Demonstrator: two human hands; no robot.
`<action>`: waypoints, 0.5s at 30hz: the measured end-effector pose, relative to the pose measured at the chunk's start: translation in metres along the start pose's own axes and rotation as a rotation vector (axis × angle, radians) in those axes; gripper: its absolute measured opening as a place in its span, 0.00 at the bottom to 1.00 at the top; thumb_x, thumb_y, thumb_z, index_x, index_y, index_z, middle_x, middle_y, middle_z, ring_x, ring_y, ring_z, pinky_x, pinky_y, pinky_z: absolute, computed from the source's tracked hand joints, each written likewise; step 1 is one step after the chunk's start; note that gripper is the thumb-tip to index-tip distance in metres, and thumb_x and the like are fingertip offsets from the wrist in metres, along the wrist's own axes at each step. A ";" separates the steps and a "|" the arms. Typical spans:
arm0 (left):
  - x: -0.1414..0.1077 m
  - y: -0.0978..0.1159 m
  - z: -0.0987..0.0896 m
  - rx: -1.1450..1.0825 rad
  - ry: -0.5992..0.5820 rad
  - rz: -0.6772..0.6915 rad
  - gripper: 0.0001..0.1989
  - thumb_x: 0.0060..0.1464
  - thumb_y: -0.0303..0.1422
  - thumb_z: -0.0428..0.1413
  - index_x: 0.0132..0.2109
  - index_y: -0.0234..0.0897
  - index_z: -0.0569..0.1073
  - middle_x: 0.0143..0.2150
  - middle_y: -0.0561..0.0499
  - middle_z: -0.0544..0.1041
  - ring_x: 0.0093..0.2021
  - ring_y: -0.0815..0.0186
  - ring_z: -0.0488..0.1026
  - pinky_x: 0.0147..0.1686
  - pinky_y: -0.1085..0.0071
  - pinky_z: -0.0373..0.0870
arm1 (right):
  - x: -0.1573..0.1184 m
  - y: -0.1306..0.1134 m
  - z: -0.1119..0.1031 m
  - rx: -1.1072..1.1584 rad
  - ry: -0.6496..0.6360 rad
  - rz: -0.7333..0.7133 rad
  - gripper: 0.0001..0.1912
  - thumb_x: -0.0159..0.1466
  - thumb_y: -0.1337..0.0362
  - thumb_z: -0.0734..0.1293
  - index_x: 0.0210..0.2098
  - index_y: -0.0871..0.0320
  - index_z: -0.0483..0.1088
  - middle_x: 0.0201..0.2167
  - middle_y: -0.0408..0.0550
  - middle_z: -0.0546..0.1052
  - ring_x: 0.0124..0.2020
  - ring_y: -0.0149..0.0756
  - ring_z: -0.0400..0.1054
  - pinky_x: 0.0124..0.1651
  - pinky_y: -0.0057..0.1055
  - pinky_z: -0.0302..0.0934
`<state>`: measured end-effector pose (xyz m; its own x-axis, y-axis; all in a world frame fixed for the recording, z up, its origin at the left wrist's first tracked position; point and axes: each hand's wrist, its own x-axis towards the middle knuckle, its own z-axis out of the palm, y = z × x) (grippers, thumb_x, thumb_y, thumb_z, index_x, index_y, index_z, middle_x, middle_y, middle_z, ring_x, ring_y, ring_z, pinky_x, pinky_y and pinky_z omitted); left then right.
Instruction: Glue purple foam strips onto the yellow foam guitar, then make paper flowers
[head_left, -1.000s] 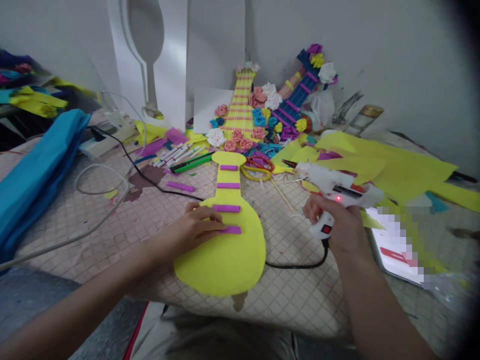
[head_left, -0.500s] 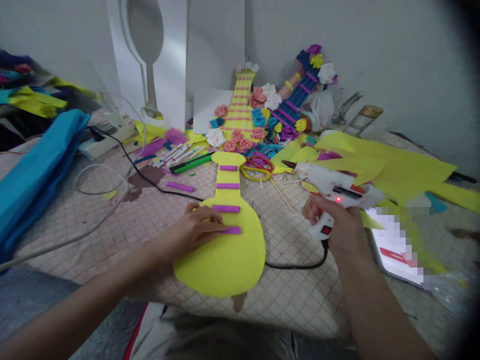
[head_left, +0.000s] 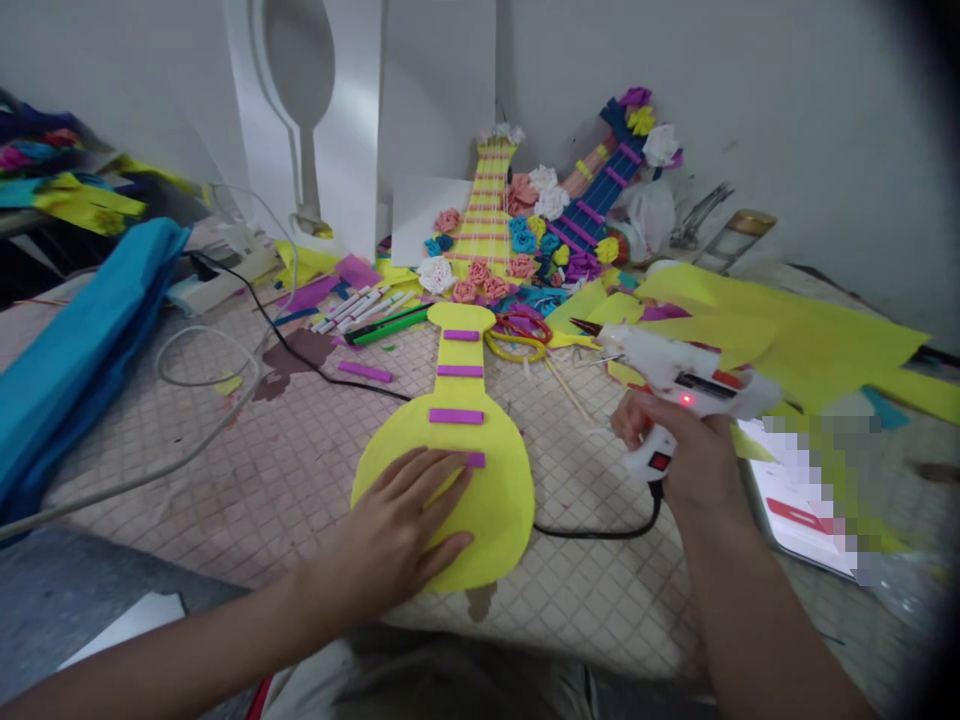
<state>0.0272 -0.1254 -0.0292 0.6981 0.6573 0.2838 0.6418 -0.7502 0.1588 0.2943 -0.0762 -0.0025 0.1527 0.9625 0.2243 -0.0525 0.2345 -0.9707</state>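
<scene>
A yellow guitar-shaped cutout [head_left: 499, 500] lies flat near the front edge of the table [head_left: 577, 590], its lowest purple strip [head_left: 476, 460] partly beneath your left hand [head_left: 409, 525], fingers outspread, gripping nothing; uneven pressure could skew the strip. Your right hand [head_left: 694, 440] grips a glue gun [head_left: 652, 358] (red light [head_left: 686, 399] glowing); a tug on its black cord [head_left: 607, 534], which meets the cutout's edge, could shift everything.

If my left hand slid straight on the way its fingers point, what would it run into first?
Probably the lowest purple strip on the yellow guitar shape. Your left hand covers part of that strip; whether they touch is hard to tell.
</scene>
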 end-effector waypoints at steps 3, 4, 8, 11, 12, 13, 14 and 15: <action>-0.002 0.005 0.004 0.025 -0.027 -0.029 0.26 0.56 0.42 0.48 0.57 0.31 0.62 0.57 0.41 0.65 0.56 0.53 0.59 0.55 0.54 0.58 | 0.000 -0.001 0.000 0.009 0.001 -0.001 0.15 0.53 0.63 0.66 0.13 0.57 0.63 0.10 0.40 0.61 0.16 0.30 0.55 0.23 0.32 0.45; -0.001 0.005 0.004 0.028 -0.029 -0.042 0.26 0.56 0.43 0.47 0.57 0.31 0.62 0.56 0.41 0.65 0.55 0.53 0.60 0.55 0.53 0.58 | 0.000 -0.001 0.000 0.012 -0.001 -0.004 0.15 0.53 0.63 0.66 0.13 0.57 0.63 0.10 0.40 0.61 0.16 0.30 0.55 0.23 0.32 0.45; 0.004 0.002 0.004 0.030 -0.044 -0.082 0.25 0.56 0.43 0.46 0.56 0.33 0.63 0.54 0.43 0.67 0.52 0.54 0.63 0.52 0.54 0.61 | 0.000 0.000 0.000 -0.008 0.006 -0.005 0.14 0.53 0.62 0.66 0.13 0.56 0.64 0.11 0.40 0.61 0.17 0.31 0.55 0.24 0.32 0.46; 0.006 0.002 0.004 0.034 -0.057 -0.080 0.24 0.57 0.43 0.45 0.54 0.33 0.65 0.54 0.43 0.68 0.51 0.55 0.64 0.50 0.57 0.63 | 0.000 0.002 -0.001 -0.024 0.012 -0.001 0.15 0.53 0.61 0.66 0.13 0.56 0.64 0.11 0.40 0.61 0.17 0.31 0.55 0.24 0.33 0.47; 0.006 0.002 0.004 0.039 -0.059 -0.076 0.24 0.57 0.43 0.45 0.54 0.32 0.65 0.54 0.43 0.68 0.51 0.55 0.64 0.49 0.57 0.63 | 0.000 0.002 -0.002 -0.025 0.013 0.000 0.15 0.53 0.61 0.66 0.13 0.56 0.64 0.11 0.41 0.61 0.17 0.31 0.55 0.24 0.33 0.47; 0.006 0.002 0.005 0.045 -0.058 -0.073 0.24 0.57 0.43 0.45 0.54 0.32 0.65 0.53 0.43 0.68 0.50 0.54 0.65 0.49 0.57 0.64 | 0.000 0.002 -0.001 -0.024 0.015 0.003 0.15 0.53 0.61 0.66 0.13 0.56 0.64 0.11 0.40 0.61 0.17 0.31 0.55 0.24 0.33 0.46; 0.006 0.003 0.005 0.051 -0.058 -0.072 0.24 0.56 0.43 0.45 0.55 0.32 0.64 0.53 0.42 0.68 0.50 0.54 0.65 0.49 0.57 0.64 | 0.000 0.002 -0.001 -0.020 0.016 0.005 0.15 0.53 0.61 0.67 0.13 0.56 0.64 0.11 0.40 0.61 0.17 0.31 0.55 0.24 0.33 0.46; 0.006 0.003 0.006 0.056 -0.059 -0.071 0.25 0.56 0.43 0.45 0.55 0.31 0.64 0.53 0.42 0.69 0.50 0.54 0.65 0.49 0.58 0.64 | 0.000 0.001 -0.001 -0.017 0.017 0.008 0.15 0.53 0.61 0.67 0.13 0.56 0.64 0.11 0.40 0.61 0.17 0.31 0.55 0.24 0.33 0.46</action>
<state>0.0352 -0.1233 -0.0328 0.6668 0.7128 0.2176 0.7057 -0.6978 0.1232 0.2948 -0.0761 -0.0039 0.1687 0.9619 0.2153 -0.0370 0.2244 -0.9738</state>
